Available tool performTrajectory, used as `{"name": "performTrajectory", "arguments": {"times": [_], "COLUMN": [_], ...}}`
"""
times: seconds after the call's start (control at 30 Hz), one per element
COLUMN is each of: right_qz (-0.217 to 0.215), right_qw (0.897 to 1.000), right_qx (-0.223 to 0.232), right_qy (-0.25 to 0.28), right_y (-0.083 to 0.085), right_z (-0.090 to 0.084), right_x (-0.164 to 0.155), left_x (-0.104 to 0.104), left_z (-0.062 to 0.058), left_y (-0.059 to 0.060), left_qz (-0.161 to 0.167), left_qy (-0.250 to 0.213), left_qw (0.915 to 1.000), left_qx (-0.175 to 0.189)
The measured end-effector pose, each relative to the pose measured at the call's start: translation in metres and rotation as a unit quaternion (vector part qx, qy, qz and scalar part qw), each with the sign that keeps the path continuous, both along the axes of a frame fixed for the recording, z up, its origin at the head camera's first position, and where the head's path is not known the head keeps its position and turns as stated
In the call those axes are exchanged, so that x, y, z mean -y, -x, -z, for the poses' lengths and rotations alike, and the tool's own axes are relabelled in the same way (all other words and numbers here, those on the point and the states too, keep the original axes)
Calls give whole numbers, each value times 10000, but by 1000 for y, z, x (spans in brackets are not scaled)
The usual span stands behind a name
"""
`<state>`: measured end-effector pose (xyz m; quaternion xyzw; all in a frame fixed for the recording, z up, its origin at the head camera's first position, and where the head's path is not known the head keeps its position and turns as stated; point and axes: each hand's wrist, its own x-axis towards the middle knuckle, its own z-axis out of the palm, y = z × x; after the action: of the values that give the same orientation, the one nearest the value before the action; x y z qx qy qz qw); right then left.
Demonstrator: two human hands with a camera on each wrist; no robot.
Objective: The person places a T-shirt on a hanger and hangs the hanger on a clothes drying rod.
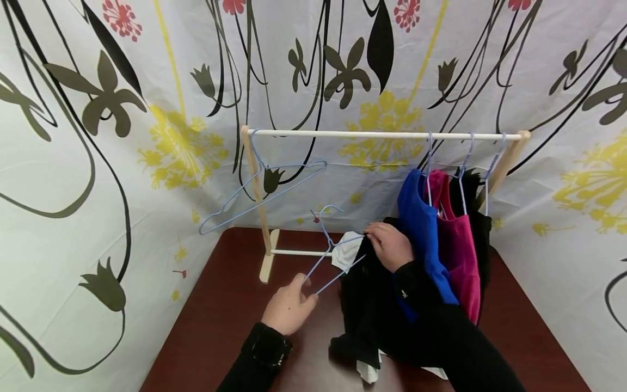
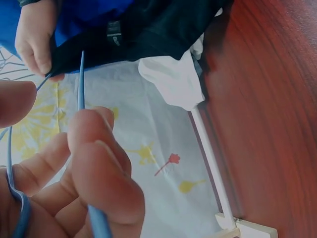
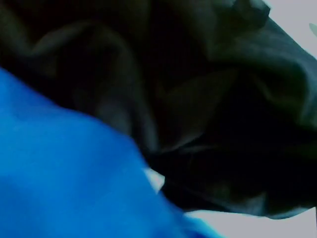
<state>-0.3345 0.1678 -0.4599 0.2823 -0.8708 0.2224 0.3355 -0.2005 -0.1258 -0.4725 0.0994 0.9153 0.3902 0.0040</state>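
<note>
Two hands work one light-blue wire hanger above the dark red worktop, in front of a small wooden rack. The left hand pinches the hanger's lower wires between thumb and fingers, a hold that seems meant to steady the frame; the right hand has its fingers closed on the edge of a black garment at the hanger's far arm, apparently to draw the cloth over the wire. A white lining or label shows at that edge. Three garments, blue, pink and black, hang at the rack's right end; an empty hanger hangs at its left. The right wrist view shows only blurred dark and blue cloth, so the fingers' hold is judged from the other views; the garment's lower part is cut off by the sleeve.
</note>
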Motion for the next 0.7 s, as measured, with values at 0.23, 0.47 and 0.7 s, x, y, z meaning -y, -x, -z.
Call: {"name": "performTrajectory", "arguments": {"times": [0.23, 0.47, 0.7], "right_qz": [-371, -332, 60], "right_qw": [9989, 9990, 9996], "right_qx": [-253, -305, -254], "right_qy": [-94, 44, -65], "right_y": [-15, -19, -19], "right_z": [-10, -4, -2], "right_x": [27, 31, 20], "left_x": [-6, -7, -5], "left_z": [-1, -1, 1], "left_y": [2, -1, -5], "left_qz": [125, 107, 46], "left_qy": [-130, -160, -170], "left_qw": [9998, 9998, 9998], "left_qx": [-19, -32, -132]}}
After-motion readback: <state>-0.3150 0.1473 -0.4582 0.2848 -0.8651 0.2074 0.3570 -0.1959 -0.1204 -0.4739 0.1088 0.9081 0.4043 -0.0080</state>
